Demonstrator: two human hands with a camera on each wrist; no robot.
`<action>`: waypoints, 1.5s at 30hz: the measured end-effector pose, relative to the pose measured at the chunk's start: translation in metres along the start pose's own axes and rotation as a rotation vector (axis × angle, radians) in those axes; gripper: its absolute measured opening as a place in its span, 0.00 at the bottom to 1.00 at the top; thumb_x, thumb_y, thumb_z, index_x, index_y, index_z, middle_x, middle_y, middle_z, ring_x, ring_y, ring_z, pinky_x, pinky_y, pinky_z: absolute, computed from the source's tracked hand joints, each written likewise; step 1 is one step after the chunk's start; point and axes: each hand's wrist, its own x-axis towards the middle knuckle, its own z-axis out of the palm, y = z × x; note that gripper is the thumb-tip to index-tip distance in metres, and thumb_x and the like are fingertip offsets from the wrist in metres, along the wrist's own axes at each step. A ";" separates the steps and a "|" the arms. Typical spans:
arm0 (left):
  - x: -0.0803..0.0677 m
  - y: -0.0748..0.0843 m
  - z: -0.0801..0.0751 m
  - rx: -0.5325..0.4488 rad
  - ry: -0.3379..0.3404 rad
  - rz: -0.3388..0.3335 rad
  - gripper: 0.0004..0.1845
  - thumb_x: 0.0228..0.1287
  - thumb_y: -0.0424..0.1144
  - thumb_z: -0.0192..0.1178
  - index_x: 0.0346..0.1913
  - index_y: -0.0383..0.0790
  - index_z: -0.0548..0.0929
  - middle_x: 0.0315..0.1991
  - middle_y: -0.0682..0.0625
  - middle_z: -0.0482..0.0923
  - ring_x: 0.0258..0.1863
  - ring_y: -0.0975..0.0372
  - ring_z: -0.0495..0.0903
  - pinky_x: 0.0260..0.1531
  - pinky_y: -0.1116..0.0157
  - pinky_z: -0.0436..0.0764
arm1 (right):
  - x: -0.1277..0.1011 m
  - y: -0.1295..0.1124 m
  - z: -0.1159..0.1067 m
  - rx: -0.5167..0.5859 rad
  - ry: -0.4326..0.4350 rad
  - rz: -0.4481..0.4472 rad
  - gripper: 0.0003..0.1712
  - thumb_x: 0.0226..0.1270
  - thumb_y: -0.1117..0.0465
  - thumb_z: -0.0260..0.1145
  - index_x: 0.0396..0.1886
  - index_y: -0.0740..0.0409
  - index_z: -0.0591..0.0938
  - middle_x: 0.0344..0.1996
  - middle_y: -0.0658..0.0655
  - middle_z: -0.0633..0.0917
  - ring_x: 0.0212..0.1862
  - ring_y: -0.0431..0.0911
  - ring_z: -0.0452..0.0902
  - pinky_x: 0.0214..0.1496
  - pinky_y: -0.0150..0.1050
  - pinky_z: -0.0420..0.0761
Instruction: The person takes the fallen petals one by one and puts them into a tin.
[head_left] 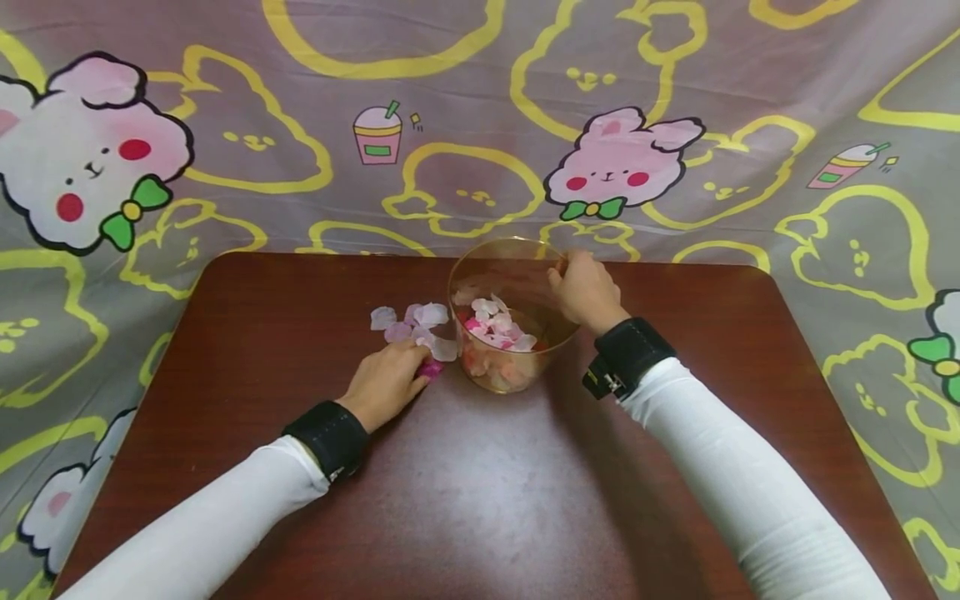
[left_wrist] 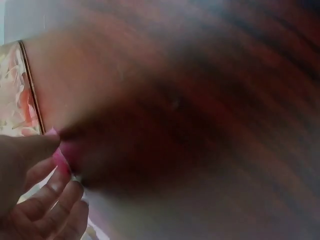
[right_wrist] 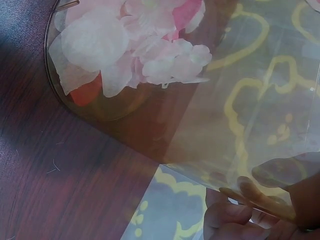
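Observation:
A clear amber bowl (head_left: 501, 242) stands tilted at the table's far middle, with pink, white and red petals (head_left: 497, 327) inside. My right hand (head_left: 564, 273) grips its right rim; the right wrist view shows the thumb inside the bowl wall (right_wrist: 240, 100) and the fingers (right_wrist: 227, 215) outside, with the petals (right_wrist: 130, 55) heaped at the bottom. Several loose pale petals (head_left: 420, 321) lie on the table left of the bowl. My left hand (head_left: 422, 368) rests by them and pinches a bright pink petal (head_left: 432, 367). The blurred left wrist view shows that pink petal (left_wrist: 62, 156) at the fingertips (left_wrist: 50, 187).
The dark brown table (head_left: 480, 483) has rounded far corners. A grey cloth with yellow outlines and pink rabbits (head_left: 622, 162) hangs behind it and around its sides. Both forearms wear white sleeves and black wrist straps.

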 end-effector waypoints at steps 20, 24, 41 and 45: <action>0.023 0.006 -0.109 -0.159 0.292 -0.091 0.08 0.69 0.38 0.62 0.45 0.39 0.87 0.44 0.42 0.87 0.35 0.51 0.82 0.30 0.52 0.77 | 0.001 -0.003 -0.001 -0.006 0.009 -0.014 0.15 0.78 0.50 0.54 0.39 0.57 0.75 0.29 0.55 0.75 0.36 0.52 0.76 0.34 0.44 0.68; 0.052 0.030 -0.150 -0.158 0.318 -0.044 0.10 0.71 0.39 0.61 0.47 0.38 0.87 0.43 0.43 0.87 0.37 0.52 0.84 0.31 0.54 0.78 | 0.001 -0.002 -0.003 -0.014 0.014 -0.004 0.14 0.78 0.50 0.54 0.39 0.56 0.75 0.29 0.54 0.74 0.35 0.52 0.75 0.34 0.44 0.67; 0.114 0.097 -0.123 0.133 -0.237 0.167 0.05 0.69 0.36 0.61 0.37 0.41 0.86 0.33 0.48 0.85 0.35 0.55 0.83 0.37 0.54 0.82 | -0.002 -0.003 -0.002 0.003 0.012 -0.008 0.14 0.78 0.50 0.55 0.39 0.57 0.75 0.30 0.54 0.75 0.35 0.51 0.75 0.33 0.44 0.68; 0.114 0.102 -0.113 0.153 -0.358 0.164 0.04 0.68 0.37 0.64 0.40 0.42 0.86 0.37 0.49 0.87 0.38 0.55 0.83 0.42 0.54 0.83 | -0.001 0.000 -0.001 0.005 0.009 -0.008 0.15 0.78 0.50 0.54 0.39 0.57 0.75 0.30 0.55 0.74 0.35 0.52 0.75 0.33 0.44 0.67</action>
